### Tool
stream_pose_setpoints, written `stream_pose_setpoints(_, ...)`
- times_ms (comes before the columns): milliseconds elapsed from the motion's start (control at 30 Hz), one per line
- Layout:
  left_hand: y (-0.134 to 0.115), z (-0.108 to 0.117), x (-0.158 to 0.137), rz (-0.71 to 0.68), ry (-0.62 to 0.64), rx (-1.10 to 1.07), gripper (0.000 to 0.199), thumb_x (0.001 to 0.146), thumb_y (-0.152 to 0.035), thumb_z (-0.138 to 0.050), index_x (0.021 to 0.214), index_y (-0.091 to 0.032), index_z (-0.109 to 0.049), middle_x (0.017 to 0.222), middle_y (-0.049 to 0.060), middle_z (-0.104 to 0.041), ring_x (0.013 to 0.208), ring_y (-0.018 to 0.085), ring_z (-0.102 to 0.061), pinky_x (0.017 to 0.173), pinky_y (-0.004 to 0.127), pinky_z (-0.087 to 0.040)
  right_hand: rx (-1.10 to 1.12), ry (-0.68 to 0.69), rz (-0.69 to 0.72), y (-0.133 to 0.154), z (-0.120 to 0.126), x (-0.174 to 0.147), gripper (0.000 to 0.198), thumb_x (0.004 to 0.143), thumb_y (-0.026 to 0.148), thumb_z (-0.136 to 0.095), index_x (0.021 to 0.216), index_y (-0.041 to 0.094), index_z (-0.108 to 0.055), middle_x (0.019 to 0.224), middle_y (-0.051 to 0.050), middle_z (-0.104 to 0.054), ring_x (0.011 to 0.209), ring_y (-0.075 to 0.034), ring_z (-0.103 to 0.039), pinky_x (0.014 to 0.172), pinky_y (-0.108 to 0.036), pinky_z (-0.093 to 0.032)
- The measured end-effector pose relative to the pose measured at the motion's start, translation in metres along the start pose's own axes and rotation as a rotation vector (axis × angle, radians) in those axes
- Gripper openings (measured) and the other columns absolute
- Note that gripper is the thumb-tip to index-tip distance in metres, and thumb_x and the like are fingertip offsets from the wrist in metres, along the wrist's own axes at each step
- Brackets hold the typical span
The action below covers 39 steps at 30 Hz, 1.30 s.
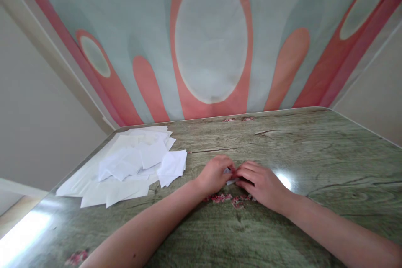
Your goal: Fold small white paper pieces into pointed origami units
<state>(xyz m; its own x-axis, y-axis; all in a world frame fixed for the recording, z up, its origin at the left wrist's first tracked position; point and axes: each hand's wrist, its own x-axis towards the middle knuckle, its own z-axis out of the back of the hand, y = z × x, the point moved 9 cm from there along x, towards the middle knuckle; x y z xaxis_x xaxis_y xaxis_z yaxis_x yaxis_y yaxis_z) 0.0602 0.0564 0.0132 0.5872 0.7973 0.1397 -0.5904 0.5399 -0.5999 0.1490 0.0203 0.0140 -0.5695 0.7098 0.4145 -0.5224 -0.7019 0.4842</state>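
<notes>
Near the middle of the table, my left hand (216, 172) and my right hand (259, 182) meet over a small piece of white paper (230, 181). Fingers of both hands are closed on it from either side, the fingertips almost touching. Most of the paper is hidden by the hands, so its folds cannot be made out. To the left of my left hand lies a small stack of white paper squares (172, 168), its edges slightly askew.
A spread pile of white paper sheets (132, 155) covers the table's left part. The wood-patterned table (339, 167) has a glossy surface with printed flowers and reflections. Behind its far edge rises a wall covering (210, 42) with red and pale shapes.
</notes>
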Motion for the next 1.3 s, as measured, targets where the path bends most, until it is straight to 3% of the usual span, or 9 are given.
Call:
stream_pose_setpoints(133,-0.002,0.010,-0.012,-0.072,-0.019,0.075,0.014,0.079,-0.011,-0.059,0.090,-0.018,-0.066,0.092,0.005,-0.064,0.095,0.019,-0.057,0.087,0.030,-0.043,-0.034,0.039,-0.011,-0.002,-0.005,0.002,0.009,0.089,0.020,-0.057,0.089,0.021,-0.066,0.087,-0.004,-0.064,0.088,-0.019,-0.056,0.078,-0.034,-0.046)
stream_pose_setpoints(300,-0.007,0.016,-0.032,-0.134,0.094,0.128,0.024,0.086,-0.011,-0.050,0.106,-0.017,-0.063,0.104,0.007,-0.066,0.102,0.019,-0.058,0.093,0.031,-0.044,-0.058,0.017,-0.009,-0.001,-0.002,0.004,0.014,0.090,0.020,-0.055,0.091,0.022,-0.069,0.089,-0.004,-0.064,0.088,-0.019,-0.056,0.077,-0.034,-0.046)
stream_pose_setpoints(400,-0.011,0.014,-0.040,-0.125,0.110,0.148,0.026,0.087,-0.021,-0.055,0.112,-0.017,-0.061,0.114,0.008,-0.064,0.109,0.021,-0.057,0.098,0.033,-0.042,-0.041,-0.003,-0.012,0.000,-0.001,0.002,0.014,0.090,0.018,-0.055,0.091,0.021,-0.068,0.088,-0.004,-0.064,0.087,-0.019,-0.056,0.076,-0.033,-0.046)
stream_pose_setpoints(467,-0.012,0.011,-0.041,-0.096,0.078,0.151,0.026,0.085,-0.027,-0.060,0.108,-0.018,-0.063,0.112,0.009,-0.066,0.106,0.022,-0.058,0.096,0.034,-0.044,-0.030,-0.017,-0.018,0.001,-0.001,0.001,0.013,0.089,0.016,-0.056,0.091,0.020,-0.068,0.087,-0.004,-0.064,0.086,-0.019,-0.056,0.076,-0.033,-0.047)
stream_pose_setpoints(600,-0.014,0.006,-0.041,-0.059,-0.030,0.121,0.017,0.090,-0.022,-0.051,0.091,-0.018,-0.067,0.100,0.008,-0.069,0.098,0.020,-0.061,0.090,0.032,-0.046,-0.039,-0.042,-0.017,0.003,0.002,0.001,0.009,0.087,0.015,-0.058,0.087,0.019,-0.067,0.085,-0.004,-0.063,0.085,-0.019,-0.056,0.075,-0.034,-0.047)
stream_pose_setpoints(833,-0.010,0.008,-0.042,0.002,-0.141,0.046,0.011,0.085,-0.017,-0.056,0.077,-0.018,-0.064,0.098,0.007,-0.068,0.095,0.019,-0.061,0.088,0.030,-0.045,-0.100,0.000,-0.010,0.011,-0.001,0.003,0.014,0.089,0.015,-0.056,0.078,0.017,-0.065,0.079,-0.004,-0.062,0.085,-0.019,-0.055,0.076,-0.033,-0.045)
stream_pose_setpoints(1300,-0.001,0.015,-0.037,0.081,-0.164,0.004,0.009,0.082,-0.019,-0.060,0.076,-0.020,-0.066,0.097,0.005,-0.067,0.096,0.020,-0.059,0.091,0.034,-0.042,-0.094,0.003,-0.209,-0.003,-0.003,0.006,0.012,0.087,0.019,-0.059,0.076,0.017,-0.064,0.080,-0.003,-0.059,0.084,-0.018,-0.053,0.076,-0.031,-0.041)
